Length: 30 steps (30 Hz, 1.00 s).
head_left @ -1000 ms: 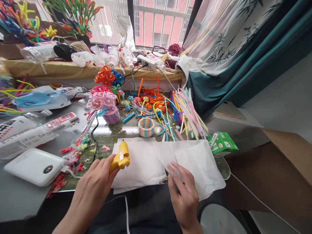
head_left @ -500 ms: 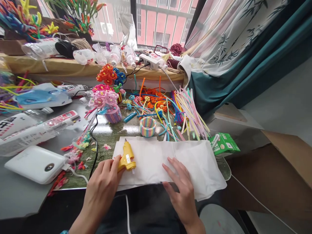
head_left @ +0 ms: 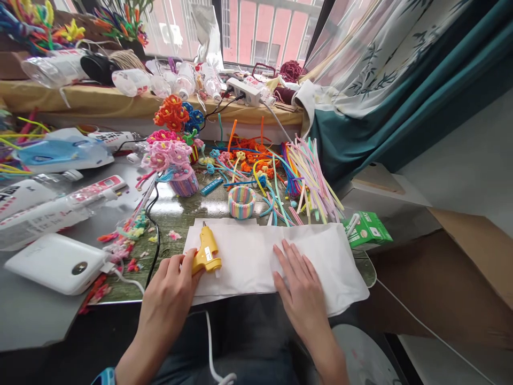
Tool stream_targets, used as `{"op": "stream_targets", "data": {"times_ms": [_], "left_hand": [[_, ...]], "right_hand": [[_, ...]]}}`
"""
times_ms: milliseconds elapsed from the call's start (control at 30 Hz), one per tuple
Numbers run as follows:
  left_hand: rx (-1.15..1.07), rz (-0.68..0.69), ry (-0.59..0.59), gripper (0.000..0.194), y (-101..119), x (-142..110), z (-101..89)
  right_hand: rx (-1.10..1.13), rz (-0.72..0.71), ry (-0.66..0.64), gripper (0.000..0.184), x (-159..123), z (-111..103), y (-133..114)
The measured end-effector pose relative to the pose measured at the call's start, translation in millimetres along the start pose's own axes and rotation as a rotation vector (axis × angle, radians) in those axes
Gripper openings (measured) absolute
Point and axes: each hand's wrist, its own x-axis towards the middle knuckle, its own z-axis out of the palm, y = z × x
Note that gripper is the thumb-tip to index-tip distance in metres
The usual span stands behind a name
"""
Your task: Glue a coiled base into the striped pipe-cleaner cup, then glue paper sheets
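Note:
My left hand (head_left: 170,286) is closed round the handle of a yellow glue gun (head_left: 207,250), whose nozzle points away from me above white paper (head_left: 244,256). A clear glue stick end pokes out of its back. My right hand (head_left: 298,278) lies flat on the right half of the paper, fingers stretched out and nothing in them. Just beyond the paper's far edge stands a small round pot (head_left: 242,202) striped in pastel colours, its top uncovered. Farther back left is a striped pot (head_left: 183,181) holding pink fuzzy flowers (head_left: 166,155).
Pastel pipe cleaners (head_left: 312,176) lie in a bundle at the back right. A white power bank (head_left: 60,263) and plastic bottles (head_left: 60,208) crowd the left. A green box (head_left: 369,229) sits by the right edge. A power strip (head_left: 243,91) rests on the sill.
My right hand has moved slightly right and settled flat on the paper. My left hand keeps its hold on the glue gun. The view has shifted a little.

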Motion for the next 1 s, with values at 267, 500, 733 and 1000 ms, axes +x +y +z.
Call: {"op": "stream_targets", "data": {"times_ms": [267,500,733,1000], "left_hand": [[-0.032,-0.029,0.001,0.043,-0.4,-0.4,2.6],[0.006,0.007,0.021,0.043,-0.9,-0.8,3.7],[0.015,0.003,0.029,0.044,-0.9,-0.7,3.6],[0.059,0.046,0.098,0.041,-1.0,-1.3,4.9]], "right_hand": [[0.075,-0.077,-0.014,0.055,38.3,-7.1,-27.6],[0.039,-0.067,-0.126,0.054,60.4,16.2,-43.2],[0.027,-0.072,-0.110,0.052,56.9,15.4,-43.1],[0.023,-0.092,-0.082,0.049,45.5,18.1,-48.2]]}}
